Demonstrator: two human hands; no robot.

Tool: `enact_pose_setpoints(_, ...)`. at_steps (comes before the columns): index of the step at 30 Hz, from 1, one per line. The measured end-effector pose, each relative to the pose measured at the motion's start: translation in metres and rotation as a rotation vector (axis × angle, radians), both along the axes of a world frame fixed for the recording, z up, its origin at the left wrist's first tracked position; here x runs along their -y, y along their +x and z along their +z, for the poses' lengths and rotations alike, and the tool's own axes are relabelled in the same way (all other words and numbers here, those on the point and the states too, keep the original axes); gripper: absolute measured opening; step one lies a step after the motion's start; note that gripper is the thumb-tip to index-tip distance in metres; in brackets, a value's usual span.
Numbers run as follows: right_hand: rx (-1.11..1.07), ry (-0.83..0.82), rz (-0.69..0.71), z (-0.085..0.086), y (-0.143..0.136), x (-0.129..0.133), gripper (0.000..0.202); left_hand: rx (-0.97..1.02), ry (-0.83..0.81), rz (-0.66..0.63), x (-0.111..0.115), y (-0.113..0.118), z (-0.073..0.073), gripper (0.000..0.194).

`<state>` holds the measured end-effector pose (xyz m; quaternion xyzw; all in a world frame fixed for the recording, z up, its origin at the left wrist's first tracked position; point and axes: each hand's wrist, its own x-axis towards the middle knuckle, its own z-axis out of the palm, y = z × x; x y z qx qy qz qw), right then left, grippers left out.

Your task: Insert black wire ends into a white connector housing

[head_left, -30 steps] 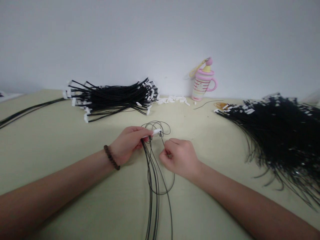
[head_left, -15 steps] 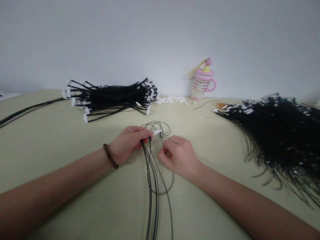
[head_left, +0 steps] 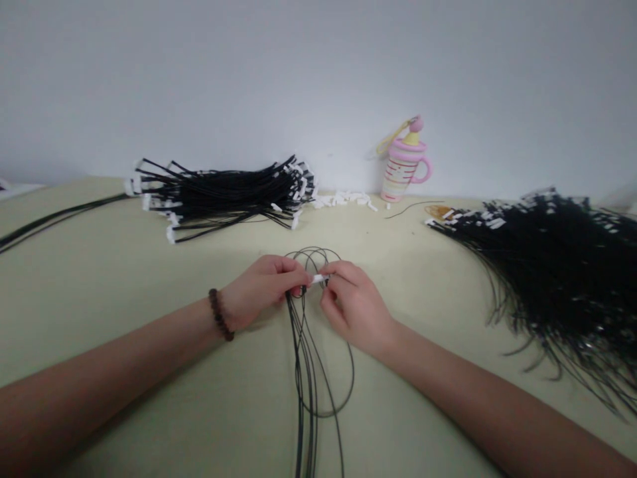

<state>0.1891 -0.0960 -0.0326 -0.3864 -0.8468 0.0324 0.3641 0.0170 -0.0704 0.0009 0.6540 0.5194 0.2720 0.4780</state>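
Note:
Between my hands is a small white connector (head_left: 318, 279) with thin black wires at it. My left hand (head_left: 271, 287) pinches the connector's left end and the wires beside it. At the connector's right end, the fingers of my right hand (head_left: 354, 299) are closed on it, with a black wire at the fingertips. The black wires (head_left: 309, 372) hang down toward the near edge of the view, and some loop behind and below the hands. Fingertip details are small and slightly blurred.
A bundle of black cables with white ends (head_left: 223, 192) lies at the back left. Loose white pieces (head_left: 343, 198) and a pink and white cup-shaped item (head_left: 402, 166) are near the wall. A large heap of black wires (head_left: 562, 279) covers the right side.
My right hand has moved up and left onto the connector's right end. My left hand and the connector have shifted slightly right and nearer, and the wire loop hangs lower.

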Motion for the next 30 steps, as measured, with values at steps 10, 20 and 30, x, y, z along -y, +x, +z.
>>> enact_pose_setpoints(10,-0.017,-0.01,-0.045,0.0,-0.001,0.001,0.014,0.101,-0.039,0.06,0.0,0.002,0.001,0.021)
enact_pose_setpoints(20,-0.481,-0.691,0.096,-0.002,0.02,-0.032,0.022,0.898,-0.362,0.334,-0.014,-0.014,0.034,0.007)
enact_pose_setpoints(30,-0.957,-0.932,0.266,0.008,0.037,-0.044,0.029,0.038,-0.089,-0.444,0.005,-0.013,0.027,0.016)
